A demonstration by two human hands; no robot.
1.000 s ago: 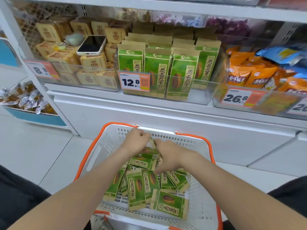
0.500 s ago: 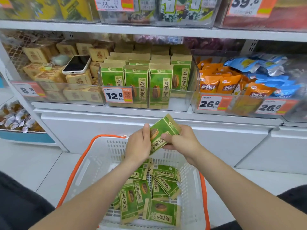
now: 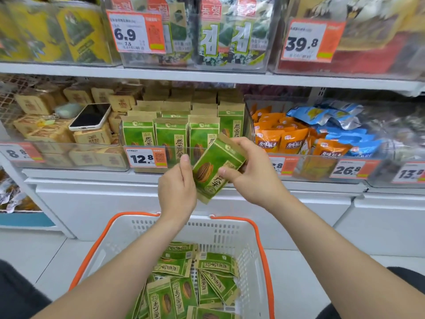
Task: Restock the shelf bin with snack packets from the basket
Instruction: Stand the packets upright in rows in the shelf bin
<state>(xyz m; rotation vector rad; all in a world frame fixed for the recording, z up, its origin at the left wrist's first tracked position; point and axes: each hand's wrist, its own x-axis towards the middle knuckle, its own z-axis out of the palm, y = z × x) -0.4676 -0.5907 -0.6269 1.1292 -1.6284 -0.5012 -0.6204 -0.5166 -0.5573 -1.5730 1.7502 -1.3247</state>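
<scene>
The left hand (image 3: pixel 178 189) and right hand (image 3: pixel 250 171) both grip one packet (image 3: pixel 215 168) just short of the part-filled bin (image 3: pixel 161 147); many more wait in the near basket (image 3: pixel 259 249).

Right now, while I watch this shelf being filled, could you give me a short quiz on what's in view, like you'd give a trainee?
1. True or false: the right hand grips a green packet in front of the shelf bin.
2. Which price does that bin's tag show? A 6.9; B 12.8; C 39.8.
3. What lies on the brown packs left of that bin?
Key: 1 true; 2 B; 3 a phone.
</scene>
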